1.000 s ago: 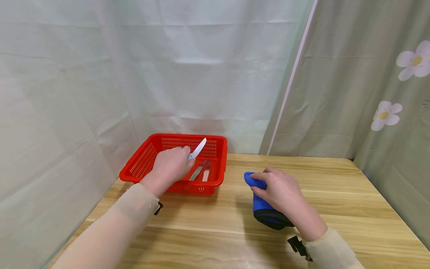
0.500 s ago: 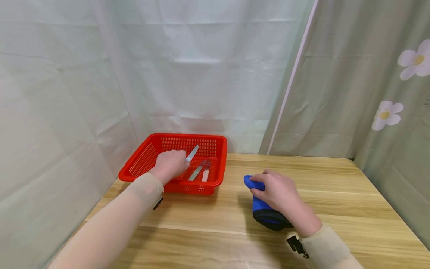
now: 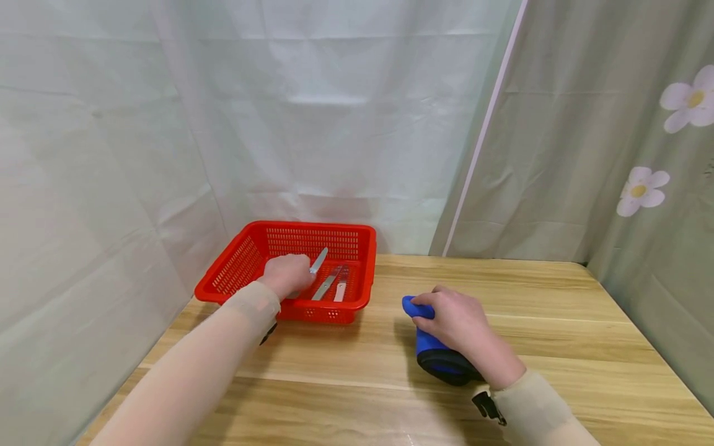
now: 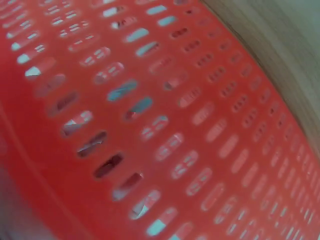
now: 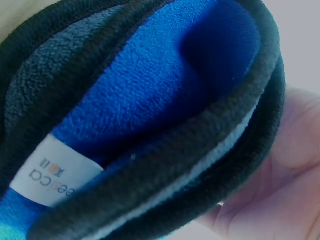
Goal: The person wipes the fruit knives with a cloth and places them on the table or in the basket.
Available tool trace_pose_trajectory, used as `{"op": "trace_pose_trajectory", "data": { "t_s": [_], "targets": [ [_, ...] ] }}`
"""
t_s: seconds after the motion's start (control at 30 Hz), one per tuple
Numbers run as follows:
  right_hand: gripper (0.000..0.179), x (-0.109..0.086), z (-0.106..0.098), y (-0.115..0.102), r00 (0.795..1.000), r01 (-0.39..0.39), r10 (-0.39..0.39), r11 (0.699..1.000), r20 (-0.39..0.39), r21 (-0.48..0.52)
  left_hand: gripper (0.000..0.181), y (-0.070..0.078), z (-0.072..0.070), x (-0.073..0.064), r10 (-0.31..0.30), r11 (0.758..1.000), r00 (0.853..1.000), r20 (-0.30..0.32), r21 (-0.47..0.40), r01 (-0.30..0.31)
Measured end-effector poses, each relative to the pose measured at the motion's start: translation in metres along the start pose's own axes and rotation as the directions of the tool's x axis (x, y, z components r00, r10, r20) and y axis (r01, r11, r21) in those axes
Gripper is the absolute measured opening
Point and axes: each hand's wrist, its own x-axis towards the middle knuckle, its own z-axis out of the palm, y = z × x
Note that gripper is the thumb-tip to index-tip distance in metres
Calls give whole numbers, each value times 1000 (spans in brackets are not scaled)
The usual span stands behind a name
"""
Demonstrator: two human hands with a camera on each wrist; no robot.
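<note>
In the head view my left hand reaches into the red plastic basket and grips a knife, its pale blade pointing up and away. The handle is hidden inside the hand. Two more knives lie on the basket floor just right of it, one with a grey-green handle and one with a pinkish handle. My right hand holds a folded blue cloth with black edging over the table. Close up in the right wrist view, the cloth curls in layers and shows a white label.
The slotted wall of the basket fills most of the left wrist view. Both hands are over a wood-grain table. Pale curtains hang behind and at both sides, with the basket near the back left.
My left hand has moved down into the basket, and the knife in it has come lower, nearer the two lying knives. The right hand with the cloth has shifted slightly down and left.
</note>
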Motion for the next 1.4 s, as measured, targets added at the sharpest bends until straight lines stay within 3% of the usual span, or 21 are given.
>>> {"op": "trace_pose_trajectory", "data": {
  "t_s": [0.27, 0.43, 0.67, 0.97, 1.03, 1.2, 1.27, 1.37, 1.4],
  "targets": [
    [32, 3, 6, -3, 1000, 14, -14, 1000, 18, -16, 18, -7, 9, 8, -49, 998, 995, 88, -39, 53],
    [32, 4, 11, -7, 999, 21, -20, 1000, 32, -14, 14, -10, 13, 10, -49, 999, 995, 90, 10, 49],
    [33, 2, 20, -9, 998, 29, -28, 1000, 62, -4, 13, -11, 19, 14, -36, 999, 994, 102, 16, 35],
    [32, -1, 24, -8, 997, 32, -32, 999, 67, -6, 9, -4, 21, 11, -89, 993, 989, 122, -72, 98],
    [32, -2, 24, -7, 997, 32, -31, 999, 70, -4, 9, -2, 21, 8, -114, 984, 985, 128, -118, 130],
    [32, -5, 28, -6, 996, 36, -36, 999, 81, 4, 13, 0, 25, 5, -221, 923, 963, 152, -286, 257],
    [31, -6, 29, -5, 996, 38, -38, 999, 86, 5, 12, 0, 26, 4, -237, 909, 959, 153, -313, 275],
    [31, -7, 31, -5, 995, 38, -38, 999, 88, 6, 10, 2, 25, 2, -223, 920, 964, 146, -294, 258],
    [31, -8, 31, -5, 995, 37, -37, 999, 90, 6, 11, 3, 25, 1, -238, 909, 960, 148, -316, 274]
  ]
}}
